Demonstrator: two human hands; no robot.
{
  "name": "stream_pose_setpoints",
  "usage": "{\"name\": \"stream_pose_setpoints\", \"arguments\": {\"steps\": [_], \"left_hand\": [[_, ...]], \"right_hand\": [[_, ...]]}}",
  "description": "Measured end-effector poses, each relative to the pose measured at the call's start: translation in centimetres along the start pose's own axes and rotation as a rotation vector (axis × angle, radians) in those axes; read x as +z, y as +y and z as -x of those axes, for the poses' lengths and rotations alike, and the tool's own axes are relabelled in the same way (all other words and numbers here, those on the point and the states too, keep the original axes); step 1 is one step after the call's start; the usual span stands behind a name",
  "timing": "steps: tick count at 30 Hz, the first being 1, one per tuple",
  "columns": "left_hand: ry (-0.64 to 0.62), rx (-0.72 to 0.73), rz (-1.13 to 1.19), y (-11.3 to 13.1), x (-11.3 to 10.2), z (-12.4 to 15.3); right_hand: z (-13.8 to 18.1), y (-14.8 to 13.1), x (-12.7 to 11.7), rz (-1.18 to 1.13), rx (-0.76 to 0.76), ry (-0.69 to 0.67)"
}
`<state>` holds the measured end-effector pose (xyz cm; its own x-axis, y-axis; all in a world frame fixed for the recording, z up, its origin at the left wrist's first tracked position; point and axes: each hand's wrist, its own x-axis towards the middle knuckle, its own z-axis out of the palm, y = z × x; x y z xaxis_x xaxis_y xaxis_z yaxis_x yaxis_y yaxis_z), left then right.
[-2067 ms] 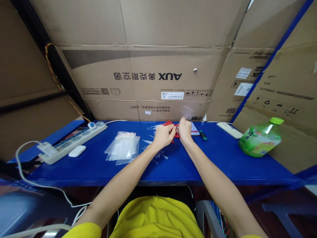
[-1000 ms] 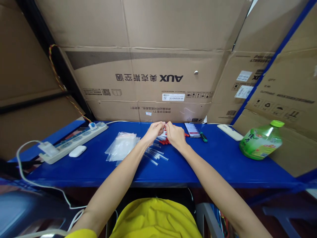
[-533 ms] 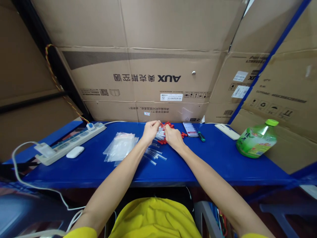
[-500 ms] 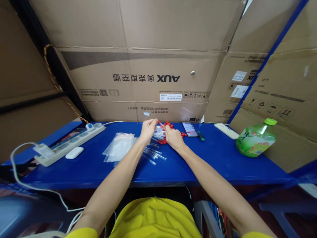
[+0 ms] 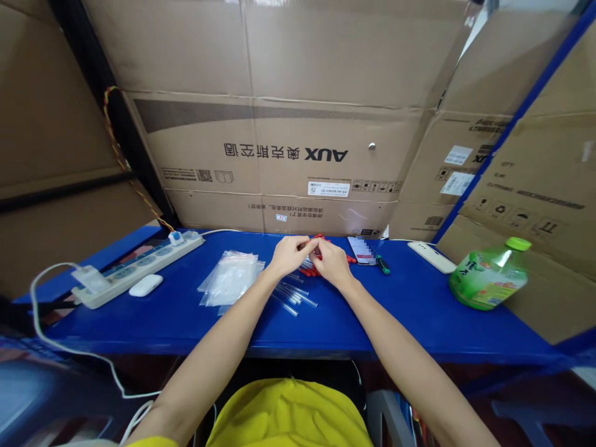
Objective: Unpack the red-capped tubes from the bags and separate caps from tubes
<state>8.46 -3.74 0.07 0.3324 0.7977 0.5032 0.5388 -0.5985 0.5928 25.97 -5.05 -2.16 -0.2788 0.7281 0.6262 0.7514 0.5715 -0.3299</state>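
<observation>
Over a pile of red-ended pieces [image 5: 307, 269], my left hand [image 5: 289, 253] and my right hand [image 5: 332, 261] meet at the fingertips. Both are closed in a pinch, and whatever lies between the fingers is hidden. Part of the pile shows beneath and behind my right hand, with thin clear shafts among the red ends. Several clear tubes [image 5: 294, 293] lie loose on the blue table [image 5: 400, 323], just in front of the hands. Left of my left wrist rests a stack of clear plastic bags [image 5: 233, 279].
A phone [image 5: 361, 251] and a green-and-black tool handle [image 5: 383, 265] lie right of the pile. Farther right are a white flat device [image 5: 431, 257] and a green bottle [image 5: 488, 276]. A power strip [image 5: 139, 264] and white earbud case [image 5: 146, 285] sit left. Cardboard [image 5: 279, 124] walls the back.
My hands have come together at the fingertips; a thin red-tipped piece seen between them before is now hidden. The whole view has shifted slightly.
</observation>
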Motion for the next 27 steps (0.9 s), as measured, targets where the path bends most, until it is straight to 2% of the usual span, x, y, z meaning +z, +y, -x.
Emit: {"name": "stream_pose_setpoints", "arguments": {"steps": [3,5,6,9,11,13,15,20,27], "left_hand": [[0.046,0.120,0.083,0.2,-0.3,0.1],[0.109,0.144,0.163,0.2,-0.3,0.1],[0.096,0.136,0.193,0.1,-0.3,0.2],[-0.127,0.115,0.223,-0.2,0.2,0.4],[-0.197,0.102,0.156,-0.5,0.5,0.4],[-0.167,0.083,0.032,-0.8,0.7,0.5],[-0.151,0.065,-0.084,-1.0,0.8,0.5],[-0.180,0.065,-0.216,-1.4,0.7,0.6],[-0.256,0.093,-0.270,-1.8,0.0,0.8]], "right_hand": [[-0.1,-0.2,0.2,-0.213,0.083,0.047],[-0.1,-0.3,0.3,-0.457,0.161,0.090],[-0.2,-0.4,0.3,-0.590,0.203,0.092],[-0.2,-0.6,0.5,-0.867,0.293,0.043],[-0.3,-0.4,0.5,-0.892,0.314,0.056],[-0.3,0.1,0.3,-0.813,0.296,0.102],[-0.3,0.8,-0.2,-0.660,0.208,0.103],[0.0,2.4,-1.0,-0.243,-0.068,-0.057],[0.3,2.7,-0.5,0.117,-0.129,-0.203]]}}
